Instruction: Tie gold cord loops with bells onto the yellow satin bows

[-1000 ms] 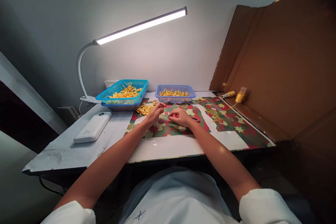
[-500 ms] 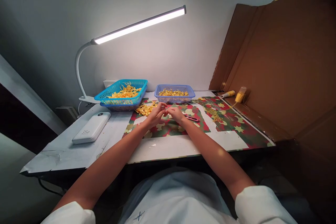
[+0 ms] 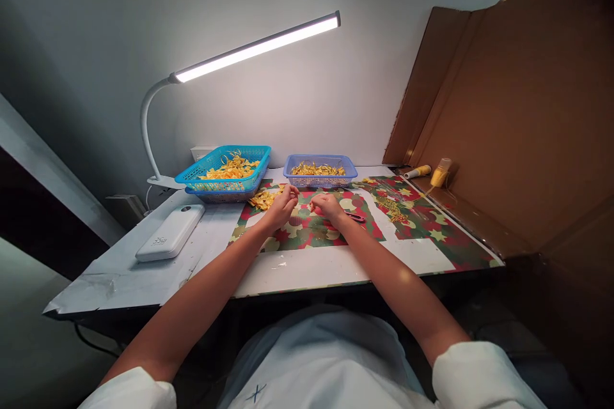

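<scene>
My left hand (image 3: 285,204) is over the middle of the camouflage-patterned sheet (image 3: 307,239), its fingers drawn together in a pinch. Across a small gap, my right hand (image 3: 327,206) is also closed, thumb against fingers. Whatever either hand pinches is too small to make out. A pile of small yellow ribbon-like pieces (image 3: 261,200) lies just left of my left hand. Partly covered by my right wrist is a pink and dark tool (image 3: 356,218), its kind unclear. Thin gold cords (image 3: 394,209) lie in a loose tangle farther right.
A turquoise basket (image 3: 192,183) of yellow pieces rests on a blue one at back left; a purple-blue basket (image 3: 320,181) holds gold-coloured pieces. A white power bank (image 3: 170,233) and lamp (image 3: 148,134) stand left. Yellow thread spools (image 3: 440,174) sit by the cardboard (image 3: 508,128) at right.
My hands were together, fingers touching; now they are apart, the left slightly left and the right slightly right. The view has shifted a little.
</scene>
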Available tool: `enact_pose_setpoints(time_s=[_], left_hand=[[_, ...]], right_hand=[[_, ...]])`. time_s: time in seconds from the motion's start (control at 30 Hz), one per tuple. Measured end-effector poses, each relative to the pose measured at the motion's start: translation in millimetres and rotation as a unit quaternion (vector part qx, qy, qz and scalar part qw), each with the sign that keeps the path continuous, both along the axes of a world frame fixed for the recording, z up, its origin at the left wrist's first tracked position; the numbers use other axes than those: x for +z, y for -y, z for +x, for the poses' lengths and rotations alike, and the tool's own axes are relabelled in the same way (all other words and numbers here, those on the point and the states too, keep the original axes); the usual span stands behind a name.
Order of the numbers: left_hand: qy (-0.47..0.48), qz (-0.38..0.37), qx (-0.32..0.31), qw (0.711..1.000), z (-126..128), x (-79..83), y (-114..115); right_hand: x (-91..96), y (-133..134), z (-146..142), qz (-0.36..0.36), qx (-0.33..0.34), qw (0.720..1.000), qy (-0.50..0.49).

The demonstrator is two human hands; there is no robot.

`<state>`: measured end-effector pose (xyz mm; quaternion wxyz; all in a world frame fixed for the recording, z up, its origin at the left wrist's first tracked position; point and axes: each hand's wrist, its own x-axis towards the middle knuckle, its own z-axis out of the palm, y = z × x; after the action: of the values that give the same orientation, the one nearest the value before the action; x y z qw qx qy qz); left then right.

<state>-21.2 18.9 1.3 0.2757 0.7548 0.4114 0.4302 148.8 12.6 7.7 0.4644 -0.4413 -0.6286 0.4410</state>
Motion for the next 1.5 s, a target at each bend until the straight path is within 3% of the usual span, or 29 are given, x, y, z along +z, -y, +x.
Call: enact_pose_setpoints(time_s=[0.57,0.77,0.97,1.1,1.23,1.37,1.5], left_hand=[[-0.042,-0.023,0.055,0.997,-12,2.1,-2],[0.011,-0.088,0.009,0.996,-10,5.0,1],[0.091,-0.085,-0.043,0.991,-9,11.5,4],[0.105,-0.080,-0.052,0.990,-6,17.9,10],[0.120,-0.089,-0.060,0.987,-3,20.4,12],[0.121,-0.072,-0.038,0.989,-6,19.5,9],[0.131,-0.050,-0.028,0.990,-11,18.5,4]], right_hand=[[1.9,3,4,0.015,-0.023,0.999,0.028],[0.9,2,9,0.020,0.008,0.999,0.036],[-0.6,-4,23,0.084,-0.070,0.983,0.149],[-1.9,-6,7,0.117,0.044,0.984,0.131],[-3.5,-2,-13,0.096,0.131,0.984,0.079],[0.6,5,-7,0.055,0.160,0.986,0.000],[9.2,13,7,0.008,0.157,0.988,0.007]])
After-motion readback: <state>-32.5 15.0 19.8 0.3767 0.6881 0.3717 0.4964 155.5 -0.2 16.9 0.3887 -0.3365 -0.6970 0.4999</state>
